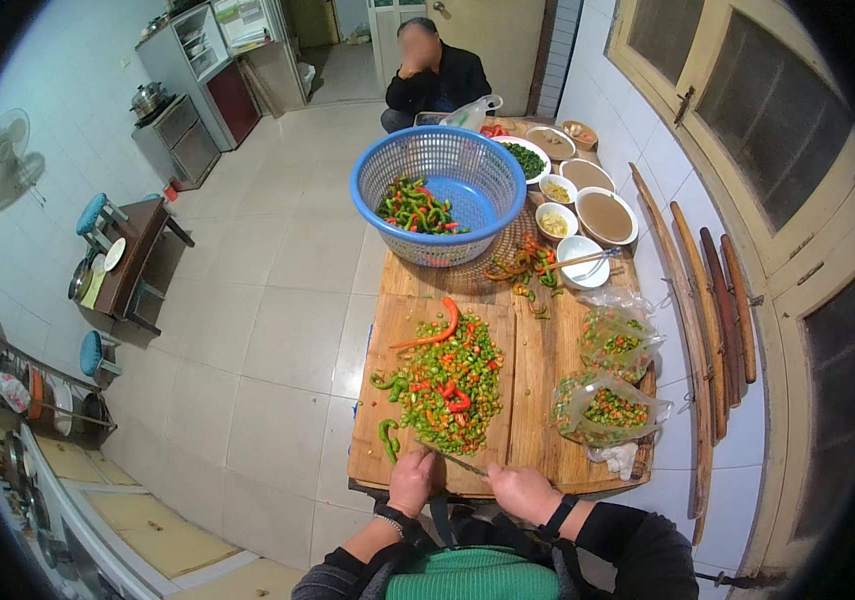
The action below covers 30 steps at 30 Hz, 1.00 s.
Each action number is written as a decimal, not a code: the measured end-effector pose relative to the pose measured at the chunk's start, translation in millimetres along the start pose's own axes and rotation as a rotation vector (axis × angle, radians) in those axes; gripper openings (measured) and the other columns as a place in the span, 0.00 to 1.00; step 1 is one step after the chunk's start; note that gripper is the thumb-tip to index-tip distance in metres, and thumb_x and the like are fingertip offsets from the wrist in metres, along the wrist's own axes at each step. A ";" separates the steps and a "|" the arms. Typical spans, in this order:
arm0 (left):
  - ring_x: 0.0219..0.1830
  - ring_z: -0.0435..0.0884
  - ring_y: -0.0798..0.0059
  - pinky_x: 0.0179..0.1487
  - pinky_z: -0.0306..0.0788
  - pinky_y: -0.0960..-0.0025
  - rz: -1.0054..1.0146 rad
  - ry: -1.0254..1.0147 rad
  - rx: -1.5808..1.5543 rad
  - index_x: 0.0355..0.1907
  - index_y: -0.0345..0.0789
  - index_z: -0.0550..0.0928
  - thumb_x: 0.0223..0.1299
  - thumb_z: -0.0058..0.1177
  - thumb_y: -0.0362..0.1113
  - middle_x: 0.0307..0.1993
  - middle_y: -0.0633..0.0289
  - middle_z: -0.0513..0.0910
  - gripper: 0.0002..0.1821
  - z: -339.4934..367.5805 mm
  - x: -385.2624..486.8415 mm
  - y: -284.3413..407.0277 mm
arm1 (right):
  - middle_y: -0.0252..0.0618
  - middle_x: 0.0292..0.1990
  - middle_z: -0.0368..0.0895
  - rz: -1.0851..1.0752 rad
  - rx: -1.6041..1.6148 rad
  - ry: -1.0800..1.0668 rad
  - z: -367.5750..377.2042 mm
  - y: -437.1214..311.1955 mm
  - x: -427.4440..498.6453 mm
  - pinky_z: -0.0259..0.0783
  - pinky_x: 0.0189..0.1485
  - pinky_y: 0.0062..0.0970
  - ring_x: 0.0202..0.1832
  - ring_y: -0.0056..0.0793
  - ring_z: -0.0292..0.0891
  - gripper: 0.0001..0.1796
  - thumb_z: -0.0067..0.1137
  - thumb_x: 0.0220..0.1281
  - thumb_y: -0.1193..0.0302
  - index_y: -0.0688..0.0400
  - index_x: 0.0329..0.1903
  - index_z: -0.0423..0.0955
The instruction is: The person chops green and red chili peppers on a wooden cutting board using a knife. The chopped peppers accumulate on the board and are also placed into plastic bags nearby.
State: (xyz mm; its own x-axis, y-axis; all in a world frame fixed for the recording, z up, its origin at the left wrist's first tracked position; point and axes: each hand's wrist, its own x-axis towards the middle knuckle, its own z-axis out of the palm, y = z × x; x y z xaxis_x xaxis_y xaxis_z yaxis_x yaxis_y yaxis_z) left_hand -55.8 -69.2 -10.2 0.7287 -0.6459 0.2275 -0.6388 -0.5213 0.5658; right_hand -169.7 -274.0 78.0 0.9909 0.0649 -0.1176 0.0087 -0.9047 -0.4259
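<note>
My right hand [517,489] is closed around the handle of a kitchen knife [451,458], whose blade points left along the near edge of the chopped peppers. At the blade's left end is my left hand [412,476], fingers bent; what they hold, if anything, is hidden. A wooden cutting board [382,300] lies under both the knife and a heap of chopped green and red chili peppers [446,367]. A long red pepper [442,331] rests across the heap's far part, and a curled red one [456,397] nearer. Whole green peppers [389,440] lie left of the heap.
Beyond the board stands a blue plastic basket [438,238] of whole peppers. Bags of chopped peppers [615,409] sit at right, below a white bowl with chopsticks [583,271]. Several bowls line the wall side. A person [438,79] sits at the table's far end.
</note>
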 end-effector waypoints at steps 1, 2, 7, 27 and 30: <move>0.44 0.80 0.54 0.48 0.75 0.58 0.000 0.013 -0.001 0.42 0.32 0.82 0.51 0.53 0.28 0.41 0.54 0.82 0.14 0.3 -0.3 0.1 | 0.45 0.17 0.78 -0.004 -0.003 0.003 6.3 2.5 2.2 0.74 0.22 0.43 0.20 0.47 0.79 0.05 0.52 0.61 0.72 0.61 0.34 0.70; 0.44 0.80 0.54 0.48 0.75 0.58 0.002 0.014 -0.005 0.42 0.32 0.82 0.50 0.53 0.28 0.41 0.54 0.82 0.14 0.7 0.5 -0.2 | 0.45 0.17 0.78 -0.013 -0.010 0.015 12.6 6.0 5.6 0.74 0.22 0.43 0.20 0.47 0.79 0.05 0.52 0.60 0.72 0.61 0.34 0.71; 0.45 0.79 0.55 0.49 0.74 0.58 0.037 0.053 0.023 0.41 0.33 0.82 0.50 0.53 0.29 0.41 0.55 0.82 0.13 -2.1 2.3 3.2 | 0.46 0.17 0.78 -0.002 -0.058 0.060 35.7 12.5 34.2 0.75 0.23 0.42 0.21 0.47 0.80 0.17 0.52 0.71 0.58 0.60 0.35 0.70; 0.42 0.79 0.56 0.46 0.75 0.60 -0.011 0.061 0.033 0.42 0.35 0.82 0.54 0.60 0.29 0.41 0.57 0.81 0.11 1.8 -1.8 4.2 | 0.45 0.20 0.78 0.085 0.037 0.095 27.0 5.7 31.8 0.75 0.26 0.46 0.23 0.49 0.79 0.12 0.52 0.69 0.62 0.59 0.38 0.70; 0.42 0.79 0.56 0.46 0.75 0.59 -0.027 0.063 0.020 0.42 0.34 0.81 0.54 0.60 0.29 0.41 0.56 0.81 0.11 2.8 -2.2 5.1 | 0.46 0.20 0.78 0.140 0.047 -0.004 18.0 1.2 26.0 0.75 0.27 0.46 0.24 0.49 0.80 0.10 0.52 0.68 0.65 0.59 0.36 0.70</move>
State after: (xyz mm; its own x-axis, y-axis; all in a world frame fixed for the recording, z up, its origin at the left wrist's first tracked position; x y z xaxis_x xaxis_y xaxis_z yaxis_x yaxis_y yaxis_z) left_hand -61.4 -72.0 -10.0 0.7594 -0.5956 0.2620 -0.6231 -0.5498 0.5563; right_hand -146.4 -265.8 58.3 0.9816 -0.0585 -0.1817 -0.1354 -0.8846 -0.4463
